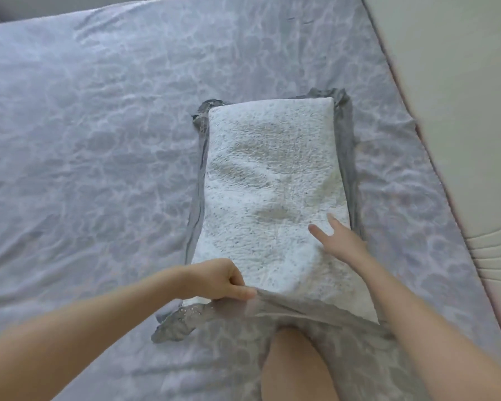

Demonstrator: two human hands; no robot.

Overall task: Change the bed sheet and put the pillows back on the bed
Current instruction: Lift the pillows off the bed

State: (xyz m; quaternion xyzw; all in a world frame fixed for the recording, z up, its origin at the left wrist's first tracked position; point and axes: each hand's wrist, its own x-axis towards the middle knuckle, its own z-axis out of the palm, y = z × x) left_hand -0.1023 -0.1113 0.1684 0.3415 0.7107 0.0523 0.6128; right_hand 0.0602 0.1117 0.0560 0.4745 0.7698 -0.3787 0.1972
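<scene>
Pillow (272, 183) lies on the bed sheet (99, 140), grey pillowcase (351, 157) showing round it. L hand (217, 280) pinches the case edge at the pillow's near end. R hand (342, 241) lies flat, fingers straight, on its near-right part. Best: pin w/ R, draw the edge over evenly w/ L.

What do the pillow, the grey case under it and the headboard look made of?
Pillow: white speckled fabric, nubby and matte like terry or fleece; dented, so soft-filled. Case: thin grey cloth, slightly sheeny, crumpling into fine folds. Headboard: smooth beige padding with stitched ribs, probably faux leather.
</scene>
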